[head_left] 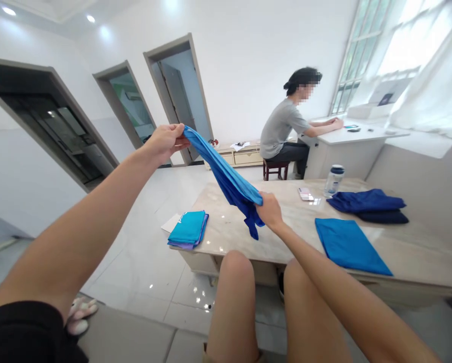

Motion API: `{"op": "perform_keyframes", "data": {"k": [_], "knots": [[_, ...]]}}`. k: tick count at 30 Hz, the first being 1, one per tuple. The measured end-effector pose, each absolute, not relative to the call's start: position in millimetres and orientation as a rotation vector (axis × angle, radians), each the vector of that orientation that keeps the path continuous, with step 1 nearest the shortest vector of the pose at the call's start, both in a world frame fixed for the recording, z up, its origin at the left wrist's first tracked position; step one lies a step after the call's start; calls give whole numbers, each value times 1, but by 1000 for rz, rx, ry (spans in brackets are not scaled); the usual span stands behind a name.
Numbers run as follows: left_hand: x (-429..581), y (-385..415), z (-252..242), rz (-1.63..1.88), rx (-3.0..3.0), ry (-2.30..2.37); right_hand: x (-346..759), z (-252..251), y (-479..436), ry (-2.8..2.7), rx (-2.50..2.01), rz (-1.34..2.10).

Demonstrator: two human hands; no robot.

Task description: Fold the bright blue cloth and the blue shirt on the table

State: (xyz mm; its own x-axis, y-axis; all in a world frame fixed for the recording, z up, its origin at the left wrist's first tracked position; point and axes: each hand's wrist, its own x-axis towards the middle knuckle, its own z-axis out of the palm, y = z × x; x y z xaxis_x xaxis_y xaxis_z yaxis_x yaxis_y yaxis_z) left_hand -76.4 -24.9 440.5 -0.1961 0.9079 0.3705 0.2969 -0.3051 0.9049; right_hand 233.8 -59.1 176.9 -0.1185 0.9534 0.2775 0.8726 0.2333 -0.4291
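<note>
My left hand (167, 141) is raised high and pinches one end of a blue cloth (226, 174). My right hand (269, 210) grips the other end lower down, over the marble table (286, 237). The cloth is stretched slanting between the two hands, and a bunched tail hangs below the right hand. My bare knees show at the bottom of the view.
On the table lie a folded teal stack (188, 229) at the left corner, a flat blue cloth (349, 244), a dark blue pile (368, 204), a phone (305, 194) and a water bottle (334, 180). A person in grey (286, 131) sits at a white desk behind.
</note>
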Motion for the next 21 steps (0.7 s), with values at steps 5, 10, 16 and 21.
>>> {"op": "perform_keyframes", "data": {"k": [5, 10, 16, 21], "knots": [[-57, -33, 445, 1668, 1332, 1448, 286, 254, -70, -1776, -1661, 282], [-28, -53, 460, 1647, 1306, 1524, 334, 338, -79, -1534, -1473, 88], [-25, -115, 483, 1433, 1997, 1533, 396, 421, -82, -1486, -1354, -141], [-33, -113, 475, 686, 2249, 1869, 423, 441, -78, -1513, -1370, -93]]}}
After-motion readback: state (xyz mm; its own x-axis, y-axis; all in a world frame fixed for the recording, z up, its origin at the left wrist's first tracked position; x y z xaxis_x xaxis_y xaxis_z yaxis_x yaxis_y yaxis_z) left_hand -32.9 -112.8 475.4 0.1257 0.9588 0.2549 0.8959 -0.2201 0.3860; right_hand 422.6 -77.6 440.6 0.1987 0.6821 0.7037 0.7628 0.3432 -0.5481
